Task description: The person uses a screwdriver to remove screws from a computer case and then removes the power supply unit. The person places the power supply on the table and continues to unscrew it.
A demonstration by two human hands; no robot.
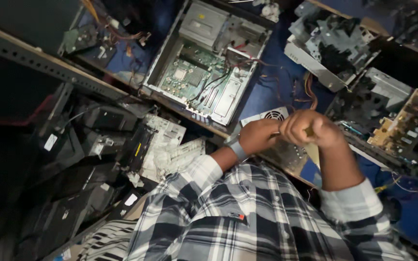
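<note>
My two hands meet over a grey metal power supply box [273, 116] with a round fan grille, which lies on a blue work surface [262, 92]. My left hand [258, 136], with a grey watch on the wrist, is closed and pressed against the box. My right hand [310, 128] is curled in a fist around a small tool with a yellowish handle [309, 131]; a thin shaft runs from it toward the left hand. Coloured wires [308, 92] leave the box beyond my fingers. Both sleeves are checked black and white.
An open desktop computer case [218, 104] with a green motherboard [189, 72] lies to the left of my hands. Dismantled grey machine parts [327, 43] and a tan circuit board [402, 126] sit to the right. Dark devices and white keyboards [170, 150] crowd the lower shelf.
</note>
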